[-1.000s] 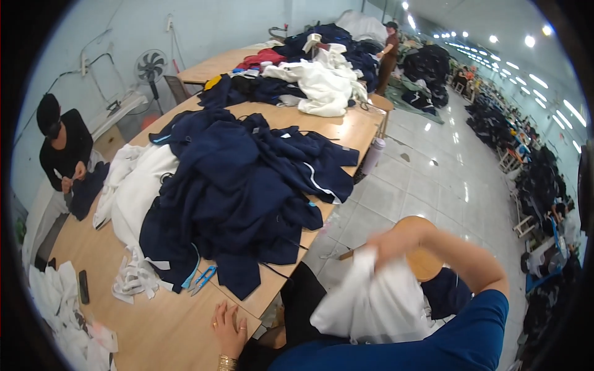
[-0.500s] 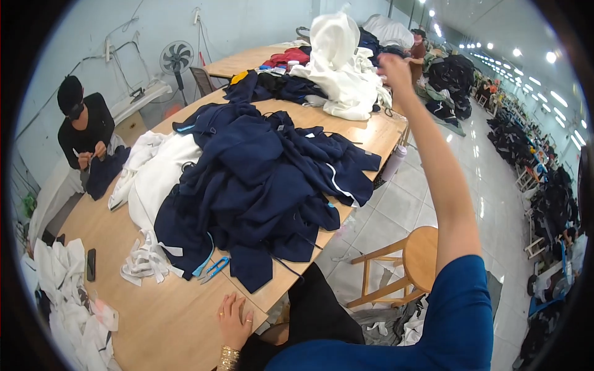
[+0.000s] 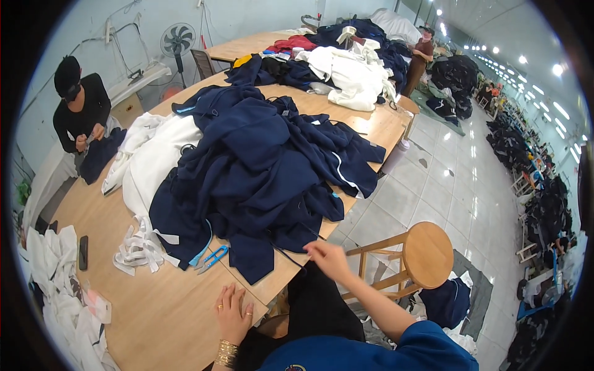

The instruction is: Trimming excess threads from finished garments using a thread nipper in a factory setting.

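My left hand (image 3: 234, 315) rests palm down on the wooden table (image 3: 167, 315), fingers spread, with rings on the fingers and a gold bracelet at the wrist. Blue-handled thread snips (image 3: 212, 260) lie just beyond it. My right hand (image 3: 328, 258) hovers by the table's right edge, close to the near corner of a large heap of navy garments (image 3: 247, 167). Its fingers look partly curled and are smeared by motion; nothing shows in them. A dark cord dangles from the heap beside this hand. White garments (image 3: 346, 68) lie piled at the table's far end.
White fabric (image 3: 148, 167) and loose white strips (image 3: 143, 250) lie left of the heap. A phone (image 3: 83, 252) sits near more white cloth. A wooden stool (image 3: 428, 255) stands right of the table. Across the table, a person (image 3: 83, 114) handles dark fabric; another stands far back.
My right arm has come back from the far end to the near table edge. The white garment that stood billowing in the air has settled onto the far pile. My left hand stays put.
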### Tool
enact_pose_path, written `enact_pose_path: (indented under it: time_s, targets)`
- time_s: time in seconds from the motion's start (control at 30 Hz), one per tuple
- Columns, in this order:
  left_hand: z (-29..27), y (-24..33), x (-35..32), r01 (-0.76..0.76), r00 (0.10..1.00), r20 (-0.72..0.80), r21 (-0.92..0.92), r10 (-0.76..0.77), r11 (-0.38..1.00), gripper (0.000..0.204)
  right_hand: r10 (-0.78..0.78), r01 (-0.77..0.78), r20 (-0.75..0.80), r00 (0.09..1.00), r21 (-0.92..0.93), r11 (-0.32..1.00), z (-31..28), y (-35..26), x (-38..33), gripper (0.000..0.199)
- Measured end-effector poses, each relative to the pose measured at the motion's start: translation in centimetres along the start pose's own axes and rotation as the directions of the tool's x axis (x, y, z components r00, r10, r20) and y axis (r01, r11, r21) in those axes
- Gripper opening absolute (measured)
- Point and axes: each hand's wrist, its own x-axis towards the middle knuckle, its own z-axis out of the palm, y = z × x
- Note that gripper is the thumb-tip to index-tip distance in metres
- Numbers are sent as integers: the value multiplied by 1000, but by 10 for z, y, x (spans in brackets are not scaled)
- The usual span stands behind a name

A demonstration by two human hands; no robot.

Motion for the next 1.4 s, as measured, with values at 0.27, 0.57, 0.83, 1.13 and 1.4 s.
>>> enact_pose_path:
  time_s: [0.27, 0.57, 0.83, 1.13, 1.4]
  targets:
    - [-1, 0, 3, -16, 1000, -1, -8, 16, 1000, 41, -474, 559, 391, 789, -137, 818, 65, -17, -39, 22]
    - [-1, 2, 1, -13, 1000, -14, -29, 12, 999, 41, -540, 642, 415, 733, -157, 750, 106, -19, -5, 28]
    - [-2, 2, 6, -38, 993, -117, -68, 30, 997, 33, -538, 602, 318, 780, -149, 785, 108, -14, 14, 24]
    - [-30, -37, -40, 310, 697, -209, -774, -686, 551, 14, -580, 604, 212, 786, -63, 795, 99, -48, 22, 23]
    - [-37, -27, -10, 157, 711, -170, -908, -682, 389, 16, -583, 807, 558, 590, -395, 439, 202, -72, 65, 21]
